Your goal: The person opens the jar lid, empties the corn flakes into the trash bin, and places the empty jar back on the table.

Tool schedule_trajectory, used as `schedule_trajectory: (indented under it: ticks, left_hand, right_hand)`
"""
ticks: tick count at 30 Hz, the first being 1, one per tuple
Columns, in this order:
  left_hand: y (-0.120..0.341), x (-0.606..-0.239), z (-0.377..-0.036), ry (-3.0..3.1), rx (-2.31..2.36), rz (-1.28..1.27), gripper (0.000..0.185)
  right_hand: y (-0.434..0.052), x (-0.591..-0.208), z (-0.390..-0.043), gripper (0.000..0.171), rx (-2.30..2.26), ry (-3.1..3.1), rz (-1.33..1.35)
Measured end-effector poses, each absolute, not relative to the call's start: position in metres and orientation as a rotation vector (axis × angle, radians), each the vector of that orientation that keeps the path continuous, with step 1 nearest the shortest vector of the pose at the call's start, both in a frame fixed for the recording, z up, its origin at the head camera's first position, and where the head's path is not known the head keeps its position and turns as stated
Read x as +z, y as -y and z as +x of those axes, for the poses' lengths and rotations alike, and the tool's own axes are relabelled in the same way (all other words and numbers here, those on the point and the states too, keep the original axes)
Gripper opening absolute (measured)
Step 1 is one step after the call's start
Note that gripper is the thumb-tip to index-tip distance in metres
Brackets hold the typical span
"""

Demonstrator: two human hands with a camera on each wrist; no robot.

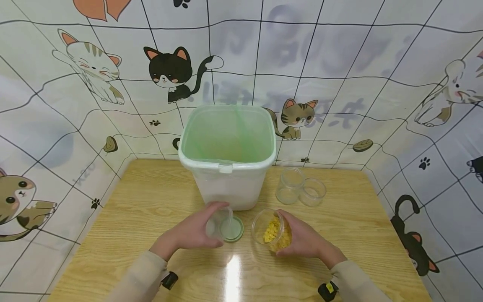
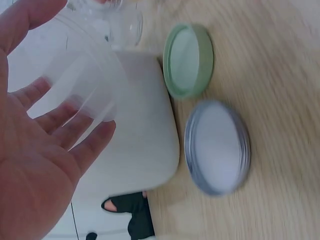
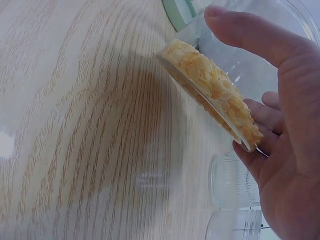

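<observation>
My left hand (image 1: 194, 226) holds a clear, frosted-looking plastic cup (image 1: 216, 224) between thumb and fingers, in front of the white bin. My right hand (image 1: 305, 239) grips a clear jar (image 1: 258, 231) tilted with its mouth toward the left. Yellow flakes (image 3: 215, 82) lie along the jar's lower side and bottom. The two vessels are apart, with a gap between them. A green-rimmed lid (image 2: 189, 62) lies on the table below and beside the cup. Next to it is a grey-rimmed lid (image 2: 217, 147), which the left hand and cup hide in the head view.
A tall white bin (image 1: 230, 184) with a pale green liner stands at the back middle of the wooden table (image 1: 151, 188). Two clear empty-looking jars (image 1: 289, 186) stand to its right. A cat-patterned sheet (image 1: 241, 50) surrounds the table at the back and sides.
</observation>
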State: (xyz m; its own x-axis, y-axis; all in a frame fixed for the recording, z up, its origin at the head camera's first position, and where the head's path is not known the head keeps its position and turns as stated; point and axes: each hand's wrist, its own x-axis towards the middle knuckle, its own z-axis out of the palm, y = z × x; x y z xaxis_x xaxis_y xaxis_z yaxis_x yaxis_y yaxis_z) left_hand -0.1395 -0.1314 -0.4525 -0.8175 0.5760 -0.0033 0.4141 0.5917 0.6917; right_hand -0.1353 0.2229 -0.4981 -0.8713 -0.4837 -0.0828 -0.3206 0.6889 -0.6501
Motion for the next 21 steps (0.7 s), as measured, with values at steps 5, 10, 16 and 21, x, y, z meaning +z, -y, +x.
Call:
schedule_trajectory:
  ticks: [5,10,16,21]
  left_hand:
    - [0.154,-0.45,-0.143,-2.624,1.034,0.745,0.095]
    - [0.18,-0.45,-0.147,-2.565,1.111,0.638,0.094]
    - [0.212,-0.457,-0.152,-2.545,1.203,0.553,0.098]
    - [0.23,-0.467,-0.155,-2.502,1.354,0.5,0.099]
  right_hand:
    - [-0.223,-0.497,-0.135,0.116,-0.957,-2.644,-0.63]
    - [-0.224,-0.497,-0.134,0.117,-0.94,-2.654,-0.627]
    - [-0.224,-0.497,-0.135,0.117,-0.928,-2.665,-0.615]
    - [-0.224,-0.497,-0.135,0.115,-0.942,-2.667,-0.606]
